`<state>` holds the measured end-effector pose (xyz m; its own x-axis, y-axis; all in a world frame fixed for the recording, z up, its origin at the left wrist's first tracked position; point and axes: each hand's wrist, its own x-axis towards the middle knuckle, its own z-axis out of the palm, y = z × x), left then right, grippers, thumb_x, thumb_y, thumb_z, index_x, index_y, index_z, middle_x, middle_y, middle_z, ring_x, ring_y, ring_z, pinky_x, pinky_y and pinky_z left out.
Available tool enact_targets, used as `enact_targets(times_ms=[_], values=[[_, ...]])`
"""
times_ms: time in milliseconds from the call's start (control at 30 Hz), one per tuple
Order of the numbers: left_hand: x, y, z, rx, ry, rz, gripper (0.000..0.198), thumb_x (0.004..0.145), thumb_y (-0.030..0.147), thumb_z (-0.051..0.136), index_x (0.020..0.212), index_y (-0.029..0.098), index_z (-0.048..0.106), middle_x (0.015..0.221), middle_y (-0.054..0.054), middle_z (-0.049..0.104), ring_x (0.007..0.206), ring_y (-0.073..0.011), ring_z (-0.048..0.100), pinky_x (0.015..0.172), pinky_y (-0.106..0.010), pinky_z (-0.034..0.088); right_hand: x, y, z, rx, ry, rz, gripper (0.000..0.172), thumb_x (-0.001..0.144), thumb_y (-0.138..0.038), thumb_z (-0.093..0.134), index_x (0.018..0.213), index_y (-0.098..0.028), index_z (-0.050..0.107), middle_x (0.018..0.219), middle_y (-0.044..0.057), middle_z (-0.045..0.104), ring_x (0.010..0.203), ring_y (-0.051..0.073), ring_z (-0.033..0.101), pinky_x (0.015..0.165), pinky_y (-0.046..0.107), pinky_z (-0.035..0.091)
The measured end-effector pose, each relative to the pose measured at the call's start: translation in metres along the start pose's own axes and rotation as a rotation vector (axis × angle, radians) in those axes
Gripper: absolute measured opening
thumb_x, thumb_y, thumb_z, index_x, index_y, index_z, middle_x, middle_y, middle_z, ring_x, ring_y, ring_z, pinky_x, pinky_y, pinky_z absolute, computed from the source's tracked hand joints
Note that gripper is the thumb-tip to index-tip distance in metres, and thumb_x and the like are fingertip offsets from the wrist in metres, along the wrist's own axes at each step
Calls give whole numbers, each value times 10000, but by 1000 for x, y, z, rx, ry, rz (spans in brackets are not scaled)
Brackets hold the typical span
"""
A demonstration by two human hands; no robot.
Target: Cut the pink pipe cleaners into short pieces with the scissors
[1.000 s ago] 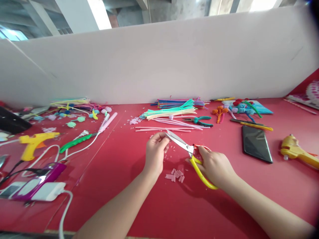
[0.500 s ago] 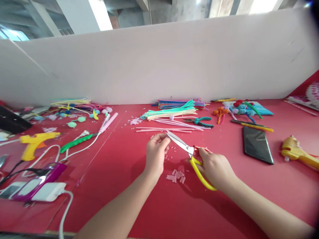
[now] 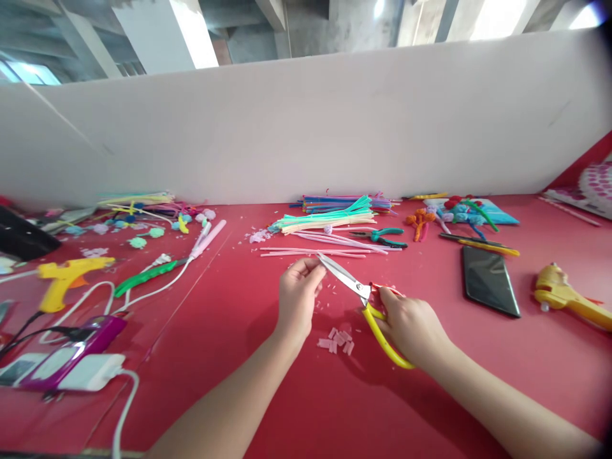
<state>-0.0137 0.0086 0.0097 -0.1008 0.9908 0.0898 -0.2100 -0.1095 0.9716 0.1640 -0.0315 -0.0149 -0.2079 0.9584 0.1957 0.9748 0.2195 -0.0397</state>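
Note:
My right hand (image 3: 412, 328) is closed round the yellow handles of a pair of scissors (image 3: 348, 275), whose blades point up and left. Their tips reach the fingers of my left hand (image 3: 299, 293), which is pinched; what it holds is too small to make out and partly hidden by the fingers. Beneath the scissors, several short pink pieces (image 3: 336, 340) lie in a small pile, with tiny scraps around them. Behind my hands are long pink pipe cleaners (image 3: 310, 252) and a bundle of green and cream pipe cleaners (image 3: 329, 220).
Teal-handled pliers (image 3: 382, 237) lie beyond my right hand. On the right are a black phone (image 3: 489, 280) and a yellow glue gun (image 3: 568, 296). Another yellow glue gun (image 3: 62, 274), a green-handled tool (image 3: 146, 277) and a purple power strip (image 3: 81, 347) with cables occupy the left.
My hands and the scissors hold nearly the same pose, the blades looking slightly closer together. The view has shifted slightly.

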Motion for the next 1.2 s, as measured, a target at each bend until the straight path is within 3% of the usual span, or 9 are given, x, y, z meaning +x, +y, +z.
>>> enact_targets(times_ms=[367, 667, 767, 933, 1033, 1200], values=[[1, 1, 0, -14, -26, 0, 133, 655, 267, 588, 674, 144, 541, 508, 51, 431, 431, -36, 348, 410, -173, 242, 1, 4, -1, 5, 23, 6, 359, 778, -502, 330, 716, -178, 470, 518, 16, 553, 423, 132, 494, 421, 229, 147], [3, -3, 1, 11, -117, -83, 204, 657, 328, 588, 743, 145, 567, 591, 20, 495, 449, -40, 364, 405, -174, 256, 11, 5, -12, 79, -35, 180, 388, 751, -553, 314, 760, -201, 476, 539, 16, 552, 460, 138, 497, 430, 224, 193], [2, -8, 3, 90, -191, -144, 238, 660, 355, 579, 763, 140, 577, 600, 3, 514, 462, -55, 394, 406, -178, 264, 12, 4, -12, 238, -45, 206, 333, 753, -503, 344, 717, -198, 475, 537, 8, 537, 458, 122, 468, 433, 222, 218], [-6, -11, 10, 238, -441, -155, 220, 706, 362, 524, 722, 151, 586, 584, 4, 505, 466, -68, 390, 430, -191, 278, 11, -3, -15, 808, -62, 209, 255, 754, -412, 367, 778, -193, 495, 535, -31, 495, 471, 100, 450, 446, 203, 293], [-12, -9, 14, 282, -508, -136, 211, 715, 355, 515, 718, 161, 598, 584, 10, 496, 485, -76, 394, 451, -195, 293, 10, -7, -17, 1070, -93, 244, 231, 746, -389, 385, 781, -188, 493, 499, -54, 443, 434, 86, 413, 427, 197, 317], [-17, -5, 16, 357, -568, -73, 188, 720, 320, 514, 721, 169, 625, 630, -12, 533, 531, -99, 431, 514, -214, 344, 10, -7, -19, 1088, -122, 282, 158, 723, -325, 420, 714, -181, 485, 465, -60, 442, 395, 72, 385, 408, 189, 309]])
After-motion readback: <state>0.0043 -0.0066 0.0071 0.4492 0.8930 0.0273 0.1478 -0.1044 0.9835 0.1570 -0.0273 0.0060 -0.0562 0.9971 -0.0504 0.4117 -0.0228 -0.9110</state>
